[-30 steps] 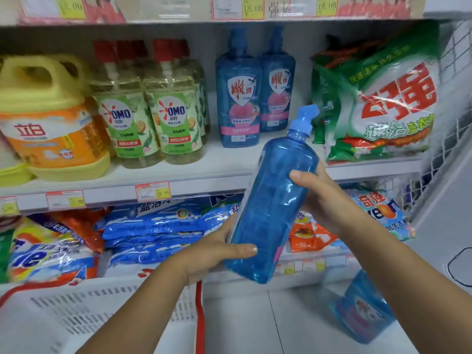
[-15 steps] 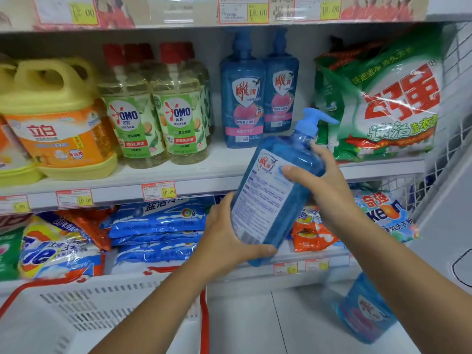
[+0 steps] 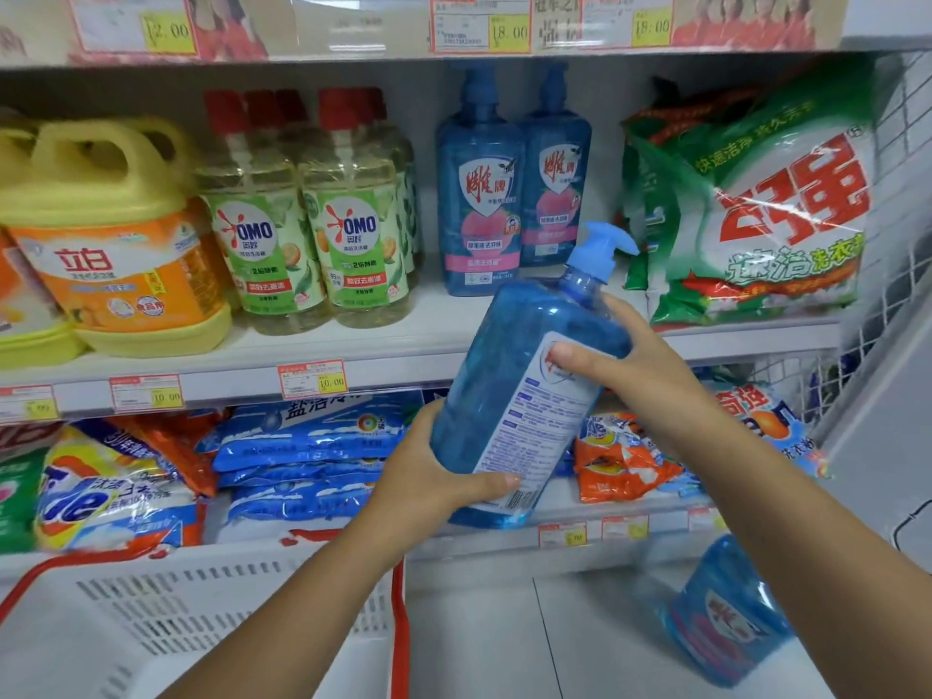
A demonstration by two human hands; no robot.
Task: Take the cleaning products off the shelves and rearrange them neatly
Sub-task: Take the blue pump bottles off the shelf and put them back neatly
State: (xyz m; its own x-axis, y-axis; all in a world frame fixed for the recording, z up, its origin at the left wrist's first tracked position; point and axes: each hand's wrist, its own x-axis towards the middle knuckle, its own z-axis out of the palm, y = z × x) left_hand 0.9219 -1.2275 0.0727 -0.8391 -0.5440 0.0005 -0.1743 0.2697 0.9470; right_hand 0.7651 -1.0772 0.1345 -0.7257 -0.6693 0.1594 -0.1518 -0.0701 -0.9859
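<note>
Head cam: gripping blue pump bottle [image 3: 509, 375] w/ both hands, in mid-air just in front of the middle shelf [image 3: 433, 325], overlapping its front edge. Tilted, pump head [image 3: 600, 249] up & to the right, base down-left, back label w/ fine print & barcode facing cam. Cupping the base from below-left: left hand [image 3: 433, 476], left thumb [image 3: 494, 481] pressed across the label's lower end, other fingers hidden behind. Wrapped round the upper body from the right: right hand [image 3: 620, 375], right thumb [image 3: 570, 353] on the label's top. Fingers of both hands clamped on the bottle.

On the middle shelf, behind the pump: two matching blue bottles [image 3: 479, 194] upright, side by side, fronts out; can't tell if touching. Left of those, same shelf: clear OMO bottles [image 3: 257, 244] w/ red caps, in rows front to back, then yellow jug [image 3: 116, 264] w/ orange label. Right end of shelf: big green & white detergent bag [image 3: 756, 209]. Along shelf's front edge: price tags [image 3: 312, 379].

Below the middle shelf: stacked blue bags [image 3: 302, 436], orange bags [image 3: 620, 461] to the right, mixed powder bags [image 3: 116, 496] to the left. Lower again, nearest cam: white slotted basket [image 3: 176, 607] w/ red rim. Floor, well below shelf's right end: another blue bottle [image 3: 726, 612], blurred, can't tell if standing or lying.
</note>
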